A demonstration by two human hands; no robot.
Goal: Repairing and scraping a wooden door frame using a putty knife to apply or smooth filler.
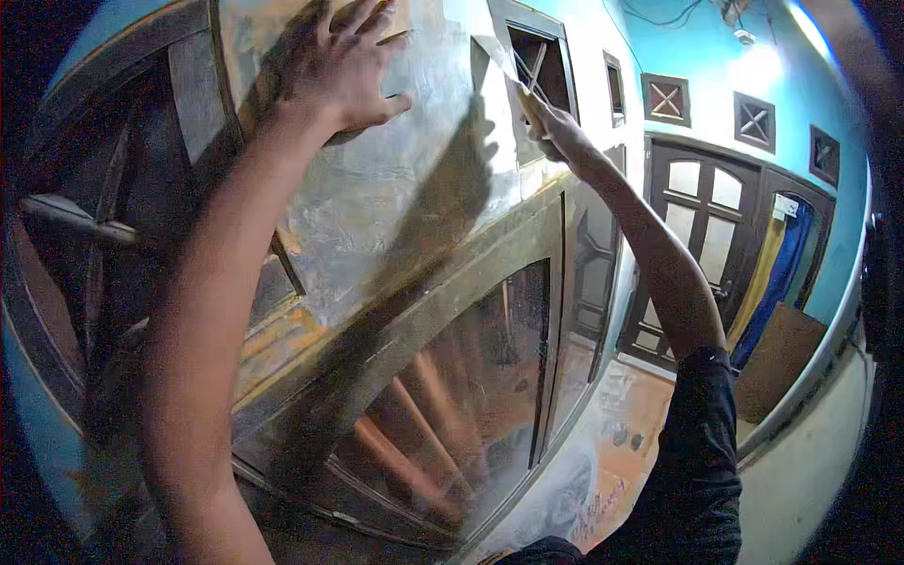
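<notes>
My left hand (350, 73) is raised at the upper left, its fingers spread over the patchy wall (363, 221). Whether the palm presses on the surface cannot be told. Farther right, my right hand (562, 137) is closed around the pale handle of what looks like a putty knife (531, 100). Its thin, light blade points up and left at the wall, beside a small dark-framed vent opening (544, 61). Grey-white smears, with yellowish bare patches, cover the wall between my hands. A dark shadow of my arm falls across it.
Below the wall patch is a dark-framed window pane (471, 377) with reflections. Another dark frame (104, 226) with a handle-like bar stands at the left. A brown door (702, 235) with pale panes is at the right, near blue and yellow curtains (777, 273). White dust lies on the floor (603, 452).
</notes>
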